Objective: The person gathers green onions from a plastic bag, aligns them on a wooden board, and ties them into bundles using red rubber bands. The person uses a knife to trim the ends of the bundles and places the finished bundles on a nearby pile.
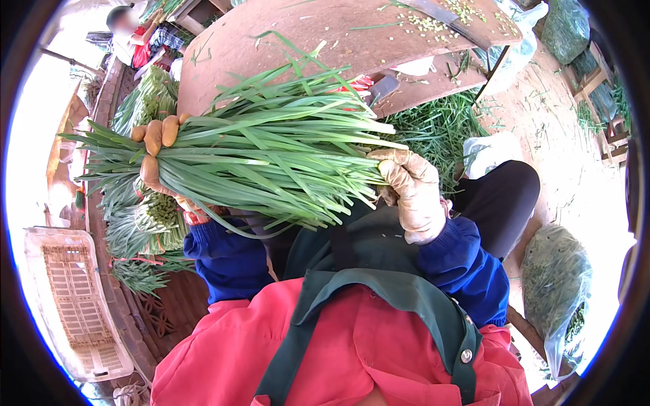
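A big loose bunch of flat green leaves, like garlic chives [264,152], lies level across the space before my chest. My left hand [160,147], in a tan glove, is closed around its narrower left end, the fingers on top and the thumb below. At the right, my right hand [411,188], in a pale soiled glove, has curled fingers at the stem ends and pinches some of them. Most of the other stem ends fan out free beside it. Both forearms are in blue sleeves. What lies under the bunch is hidden.
Ahead is a wooden table [304,30] with chopped bits and a long blade [447,18]. Tied green bundles [152,223] are stacked at left, near a plastic crate [81,304]. Loose leaves [431,132] lie below the table. Filled plastic bags [556,284] stand right. A person [137,40] sits far left.
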Motion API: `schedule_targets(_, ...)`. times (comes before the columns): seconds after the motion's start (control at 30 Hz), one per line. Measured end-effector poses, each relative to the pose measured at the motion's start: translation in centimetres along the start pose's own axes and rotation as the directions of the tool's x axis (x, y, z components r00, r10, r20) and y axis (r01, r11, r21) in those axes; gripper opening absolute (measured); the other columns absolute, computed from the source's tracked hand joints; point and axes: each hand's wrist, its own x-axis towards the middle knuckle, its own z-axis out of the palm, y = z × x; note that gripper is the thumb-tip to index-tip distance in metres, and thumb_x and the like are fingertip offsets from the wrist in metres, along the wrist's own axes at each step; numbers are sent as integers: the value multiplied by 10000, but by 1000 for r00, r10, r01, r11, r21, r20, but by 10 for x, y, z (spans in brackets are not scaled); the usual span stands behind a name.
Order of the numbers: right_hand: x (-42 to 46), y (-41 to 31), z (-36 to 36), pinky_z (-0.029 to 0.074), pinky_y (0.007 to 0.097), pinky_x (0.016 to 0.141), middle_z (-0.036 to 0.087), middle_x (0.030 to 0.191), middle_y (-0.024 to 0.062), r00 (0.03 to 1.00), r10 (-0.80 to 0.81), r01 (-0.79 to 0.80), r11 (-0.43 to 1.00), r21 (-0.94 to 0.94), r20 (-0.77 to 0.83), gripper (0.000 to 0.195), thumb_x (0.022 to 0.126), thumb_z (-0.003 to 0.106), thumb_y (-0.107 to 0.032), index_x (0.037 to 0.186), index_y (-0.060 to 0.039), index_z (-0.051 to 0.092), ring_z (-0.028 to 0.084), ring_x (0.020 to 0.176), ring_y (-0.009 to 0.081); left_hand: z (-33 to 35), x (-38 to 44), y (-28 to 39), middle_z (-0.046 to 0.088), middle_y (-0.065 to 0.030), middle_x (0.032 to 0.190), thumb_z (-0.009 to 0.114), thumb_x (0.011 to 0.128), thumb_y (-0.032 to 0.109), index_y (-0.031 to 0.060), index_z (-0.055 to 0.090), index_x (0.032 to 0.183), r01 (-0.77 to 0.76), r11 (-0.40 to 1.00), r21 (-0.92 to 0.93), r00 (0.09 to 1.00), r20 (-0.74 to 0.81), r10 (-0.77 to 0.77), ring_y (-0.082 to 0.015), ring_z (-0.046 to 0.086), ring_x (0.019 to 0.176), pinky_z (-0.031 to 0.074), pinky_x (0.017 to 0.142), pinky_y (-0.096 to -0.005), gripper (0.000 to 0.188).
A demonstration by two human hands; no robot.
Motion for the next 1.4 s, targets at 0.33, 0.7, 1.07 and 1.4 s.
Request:
schedule_targets(0.33, 8, 4, -58, 419, 226, 492, 583, 678, 0, 980, 190, -198, 913, -356, -57, 371, 961, 567, -357, 732, -67, 610, 513, 545, 83, -6, 0, 12, 522, 44, 928, 602, 819, 191, 133, 502, 1197, -48, 997, 53, 993, -107, 54, -171, 518, 942, 344, 1057, -452, 395)
schedule_targets(0.7, -2, 14, -15, 391, 224, 507, 557, 684, -17, 997, 80, -80, 996, -37, -8, 71, 866, 671, -70, 833, -64, 608, 467, 526, 69, -7, 3, 10, 531, 40, 933, 603, 818, 179, 128, 509, 1191, -47, 996, 75, 996, -77, 53, -179, 519, 942, 333, 1062, -459, 387)
schedule_targets(1.07, 4, 35, -84, 471, 430, 892, 474, 1303, 199, 985, -168, 41, 3, -999, 40, 470, 747, 675, -92, 1206, -67, 573, 528, 1097, 363, -5, 6, 20, 513, 64, 917, 601, 813, 181, 151, 514, 1170, -43, 999, 29, 999, -28, 43, -146, 497, 907, 323, 1060, -442, 369)
schedule_targets(1.4, 51, 7, -9, 547, 461, 821, 621, 1175, 109, 859, 280, -469, 764, 443, 428, 591, 869, 638, -504, 1302, -127, 498, 639, 988, 294, -6, 25, 19, 522, 87, 864, 610, 821, 102, 158, 475, 1081, 39, 987, -155, 958, 288, 7, -122, 499, 871, 334, 1030, -429, 298)
